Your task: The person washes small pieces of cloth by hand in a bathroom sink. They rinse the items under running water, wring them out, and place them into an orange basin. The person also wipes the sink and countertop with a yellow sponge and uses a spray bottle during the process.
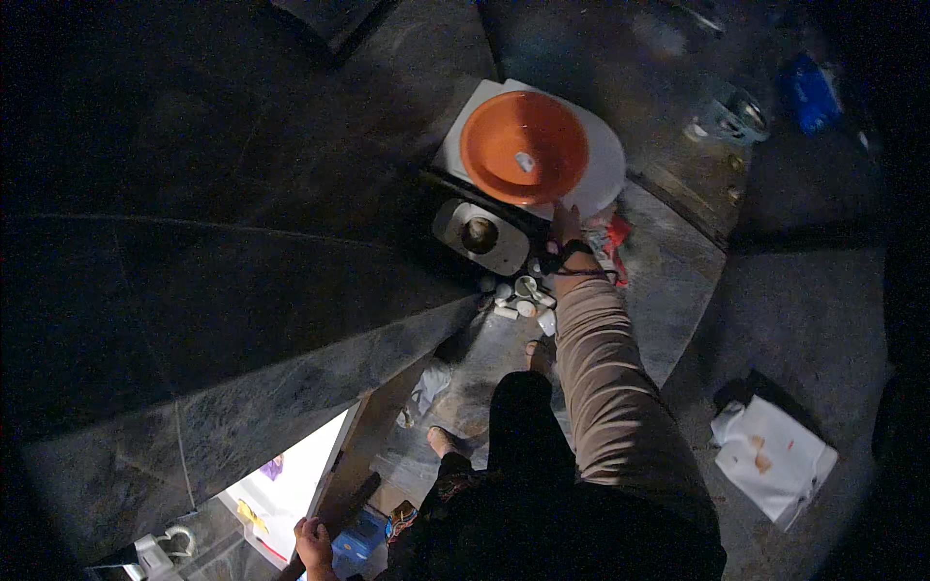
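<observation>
My right hand [567, 224], with a dark band at the wrist, reaches forward to the near edge of a white rounded lid [603, 163]. Whether its fingers grip the lid is too dark to tell. An orange plastic basin [524, 149] rests on the lid, a small pale spot in its middle. Just left of this hand stands a dark container [479, 236] with a grey top and a round opening. At the lower left, my left hand [314, 543] is closed around the edge of a brown door [347, 465].
Several small white bottles and cups [524, 290] lie on the floor before my feet. A red and white bag [616, 243] lies beside my right wrist. A glass container [734, 120], a blue packet [810, 94] and a white bag [774, 457] are on the right.
</observation>
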A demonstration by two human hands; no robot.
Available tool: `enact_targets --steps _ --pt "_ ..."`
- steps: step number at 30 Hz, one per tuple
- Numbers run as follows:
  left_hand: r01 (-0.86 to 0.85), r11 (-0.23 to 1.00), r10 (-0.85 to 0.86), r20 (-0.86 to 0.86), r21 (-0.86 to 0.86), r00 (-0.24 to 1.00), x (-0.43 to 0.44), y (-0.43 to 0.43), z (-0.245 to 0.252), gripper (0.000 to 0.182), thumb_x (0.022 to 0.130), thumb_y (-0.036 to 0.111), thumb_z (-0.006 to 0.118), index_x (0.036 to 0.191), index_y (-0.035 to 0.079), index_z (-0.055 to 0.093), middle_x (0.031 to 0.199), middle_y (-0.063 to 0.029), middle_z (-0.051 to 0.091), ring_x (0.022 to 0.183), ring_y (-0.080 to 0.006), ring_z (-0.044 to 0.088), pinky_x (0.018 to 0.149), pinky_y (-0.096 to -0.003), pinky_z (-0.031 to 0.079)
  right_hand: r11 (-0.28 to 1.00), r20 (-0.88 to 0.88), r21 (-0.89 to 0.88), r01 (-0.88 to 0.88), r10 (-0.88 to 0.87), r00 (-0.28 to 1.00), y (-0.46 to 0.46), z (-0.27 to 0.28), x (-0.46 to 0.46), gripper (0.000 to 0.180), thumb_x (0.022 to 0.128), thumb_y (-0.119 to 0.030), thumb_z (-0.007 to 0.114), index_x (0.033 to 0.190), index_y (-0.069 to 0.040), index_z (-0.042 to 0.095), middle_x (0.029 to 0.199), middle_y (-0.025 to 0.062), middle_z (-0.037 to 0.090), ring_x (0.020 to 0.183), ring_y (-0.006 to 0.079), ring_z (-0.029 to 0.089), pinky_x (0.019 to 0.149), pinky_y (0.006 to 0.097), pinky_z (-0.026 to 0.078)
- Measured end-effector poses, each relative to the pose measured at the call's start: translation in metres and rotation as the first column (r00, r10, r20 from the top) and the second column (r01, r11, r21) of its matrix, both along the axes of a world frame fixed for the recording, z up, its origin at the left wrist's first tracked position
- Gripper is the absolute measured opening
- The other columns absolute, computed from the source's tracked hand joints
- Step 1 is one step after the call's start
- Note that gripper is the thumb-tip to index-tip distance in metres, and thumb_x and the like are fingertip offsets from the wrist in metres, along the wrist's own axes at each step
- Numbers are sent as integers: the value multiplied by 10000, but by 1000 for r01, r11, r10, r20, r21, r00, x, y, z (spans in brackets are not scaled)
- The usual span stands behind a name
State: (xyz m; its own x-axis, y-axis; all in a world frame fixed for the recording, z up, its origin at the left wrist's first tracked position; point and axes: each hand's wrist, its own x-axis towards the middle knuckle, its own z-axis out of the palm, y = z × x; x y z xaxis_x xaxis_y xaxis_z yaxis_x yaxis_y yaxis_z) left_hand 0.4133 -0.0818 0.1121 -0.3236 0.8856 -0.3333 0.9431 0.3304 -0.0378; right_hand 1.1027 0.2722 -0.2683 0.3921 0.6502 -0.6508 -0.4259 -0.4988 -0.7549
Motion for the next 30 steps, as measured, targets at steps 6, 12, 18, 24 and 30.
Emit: enact_targets --steps 6,12,18,24,30 --pt "-128 979 117 -74 -158 990 12 -37 3 215 796 166 631 983 62 655 1188 -198 538 1147 -358 499 973 -411 420 993 -226 24 117 -109 968 49 -64 11 446 840 -332 614 1142 -19 518 983 130 597 915 259 583 746 401 501" --pt "-14 992 24 82 -124 996 37 -10 -7 237 824 128 586 1050 70 628 1252 -196 497 1170 -365 482 976 -419 414 948 -112 142 283 -269 957 -14 -25 -10 365 867 -201 564 1190 -48 490 1119 117 577 1004 276 578 817 421 495" --pt "165 981 -183 204 99 962 29 51 -48 554 825 69 609 1339 70 405 1357 -239 384 1230 -423 412 1000 -446 405 914 -255 147 378 -335 907 -194 124 -52 350 908 -132 481 1246 -45 462 1192 95 562 1088 247 572 896 435 494" --pt "13 993 -58 407 113 912 -52 18 -75 635 863 146 611 1409 66 298 1448 -217 258 1279 -390 382 1040 -413 378 949 -44 145 278 -275 960 -353 220 -119 260 905 -95 460 1158 -49 500 1013 67 607 763 163 631 536 245 510" --pt "50 979 -143 497 197 856 -141 -87 -69 460 846 210 633 1268 80 506 1390 -211 377 1282 -378 381 1044 -404 360 977 -121 178 115 -94 988 -457 309 -230 260 887 -81 504 1140 -23 513 944 55 624 592 110 559 386 213 396"
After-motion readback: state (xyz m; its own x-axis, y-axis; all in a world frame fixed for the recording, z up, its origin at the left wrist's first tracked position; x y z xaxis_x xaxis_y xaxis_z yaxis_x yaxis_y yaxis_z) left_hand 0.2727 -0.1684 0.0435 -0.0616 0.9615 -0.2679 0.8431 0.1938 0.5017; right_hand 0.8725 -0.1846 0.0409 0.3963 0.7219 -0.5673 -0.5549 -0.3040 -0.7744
